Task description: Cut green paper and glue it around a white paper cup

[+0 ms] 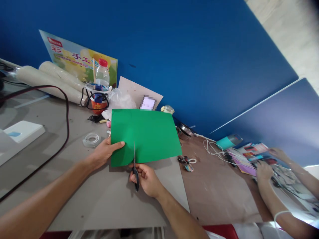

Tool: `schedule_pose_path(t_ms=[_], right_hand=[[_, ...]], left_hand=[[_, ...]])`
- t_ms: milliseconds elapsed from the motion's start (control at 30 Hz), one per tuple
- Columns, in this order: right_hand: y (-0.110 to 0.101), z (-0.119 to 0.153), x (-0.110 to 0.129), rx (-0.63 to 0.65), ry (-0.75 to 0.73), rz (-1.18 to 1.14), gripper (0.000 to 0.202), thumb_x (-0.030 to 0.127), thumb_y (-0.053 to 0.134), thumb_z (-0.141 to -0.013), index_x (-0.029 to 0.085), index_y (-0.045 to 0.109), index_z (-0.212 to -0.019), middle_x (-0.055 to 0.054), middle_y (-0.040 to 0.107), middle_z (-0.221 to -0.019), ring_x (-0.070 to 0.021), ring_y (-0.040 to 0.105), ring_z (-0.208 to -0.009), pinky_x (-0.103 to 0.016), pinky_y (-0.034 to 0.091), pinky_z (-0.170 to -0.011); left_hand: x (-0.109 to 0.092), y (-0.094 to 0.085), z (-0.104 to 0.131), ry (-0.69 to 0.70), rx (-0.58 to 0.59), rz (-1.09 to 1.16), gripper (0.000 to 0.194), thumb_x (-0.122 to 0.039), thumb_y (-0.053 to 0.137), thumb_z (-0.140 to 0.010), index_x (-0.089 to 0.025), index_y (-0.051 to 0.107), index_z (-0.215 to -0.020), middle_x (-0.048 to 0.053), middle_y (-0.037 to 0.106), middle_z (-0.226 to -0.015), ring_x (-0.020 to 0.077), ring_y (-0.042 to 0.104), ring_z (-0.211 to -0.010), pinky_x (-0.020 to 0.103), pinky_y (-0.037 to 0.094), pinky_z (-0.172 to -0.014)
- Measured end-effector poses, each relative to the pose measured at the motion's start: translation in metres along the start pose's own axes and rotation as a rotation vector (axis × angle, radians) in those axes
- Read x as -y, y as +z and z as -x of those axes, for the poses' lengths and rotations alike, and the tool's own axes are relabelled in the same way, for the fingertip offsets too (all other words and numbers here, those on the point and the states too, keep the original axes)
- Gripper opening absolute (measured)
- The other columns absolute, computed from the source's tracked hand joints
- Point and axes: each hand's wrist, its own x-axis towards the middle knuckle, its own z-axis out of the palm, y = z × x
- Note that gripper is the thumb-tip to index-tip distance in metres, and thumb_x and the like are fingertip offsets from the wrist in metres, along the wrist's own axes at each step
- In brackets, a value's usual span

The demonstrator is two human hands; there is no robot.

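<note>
A large sheet of green paper (152, 132) is held up above the grey table. My left hand (106, 152) pinches its left edge, thumb on the front face and the other fingers behind. In my right hand (147, 179) is a pair of scissors (135, 176) with dark handles. One blade shows in front of the sheet, pointing up, and a cut runs in from the lower edge beside it. A roll of clear tape (91, 140) lies on the table just left of my left hand.
Behind the paper stand a red-capped bottle (102, 71), a red cup (98, 105) and a crumpled plastic bag (122, 99). A dark cable (67, 116) crosses the left side. At right lies a keychain (187, 162); farther right, another person's hands (264, 171) handle items.
</note>
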Motion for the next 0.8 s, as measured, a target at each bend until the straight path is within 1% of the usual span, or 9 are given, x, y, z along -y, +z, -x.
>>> schedule_pose_path(t_ms=[167,333,567,800], right_hand=[[0.0016,0.0001,-0.0001,-0.016,0.002,-0.009,0.038,0.036,0.074,-0.068,0.017,0.058,-0.097,0.002,0.062,-0.069,-0.0106,0.057,-0.063,-0.026,0.047,-0.064],[0.0019,0.0007,0.0035,-0.005,0.006,-0.016,0.04,0.037,0.075,-0.066,0.017,0.058,-0.096,0.002,0.062,-0.069,-0.0103,0.056,-0.062,-0.026,0.046,-0.063],[0.0005,0.0001,0.0018,0.014,0.047,-0.034,0.046,0.041,0.078,-0.062,0.017,0.059,-0.097,0.002,0.061,-0.068,-0.0107,0.055,-0.061,-0.026,0.044,-0.061],[0.0015,0.0001,0.0043,-0.006,0.036,-0.027,0.047,0.043,0.078,-0.062,0.017,0.06,-0.096,0.002,0.06,-0.067,-0.0105,0.054,-0.061,-0.026,0.043,-0.062]], left_hand=[[0.0013,-0.0011,-0.0014,0.006,-0.001,-0.011,0.03,-0.033,0.079,-0.063,-0.017,0.07,-0.086,0.006,0.075,-0.077,0.0204,0.067,-0.065,0.031,0.057,-0.064],[0.0016,-0.0021,-0.0015,-0.013,0.026,-0.04,0.025,-0.035,0.079,-0.064,-0.017,0.07,-0.08,0.005,0.074,-0.075,0.0219,0.067,-0.063,0.03,0.056,-0.058],[0.0,-0.0011,0.0003,0.009,0.022,-0.022,0.036,-0.033,0.08,-0.061,-0.018,0.071,-0.092,0.005,0.074,-0.075,0.0237,0.068,-0.068,0.031,0.056,-0.06],[-0.0013,-0.0003,0.0013,-0.015,0.002,-0.011,0.035,-0.033,0.08,-0.061,-0.017,0.07,-0.09,0.006,0.074,-0.074,0.0235,0.069,-0.067,0.031,0.057,-0.061]])
